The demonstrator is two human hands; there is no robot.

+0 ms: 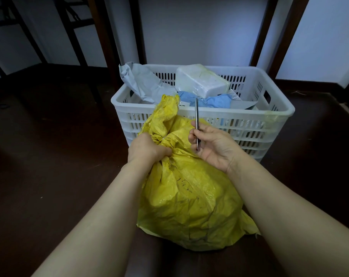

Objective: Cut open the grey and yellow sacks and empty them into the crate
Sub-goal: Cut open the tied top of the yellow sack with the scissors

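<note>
A white crate (pixel 239 112) is set on the dark floor (pixel 49 136), with the yellow sack (pixel 189 192) stood against its front. A grey sack (pixel 143 80), a white parcel (pixel 201 80) and blue cloth (pixel 209 101) are held in the crate. The yellow sack's neck is gripped by the left hand (pixel 147 148). A thin blade (pixel 196 114), pointing up, is pinched by the right hand (pixel 213 146).

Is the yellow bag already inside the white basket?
No, the yellow sack sits on the floor before the white crate, left hand gripping its neck, right hand holding a metal tool.
</note>
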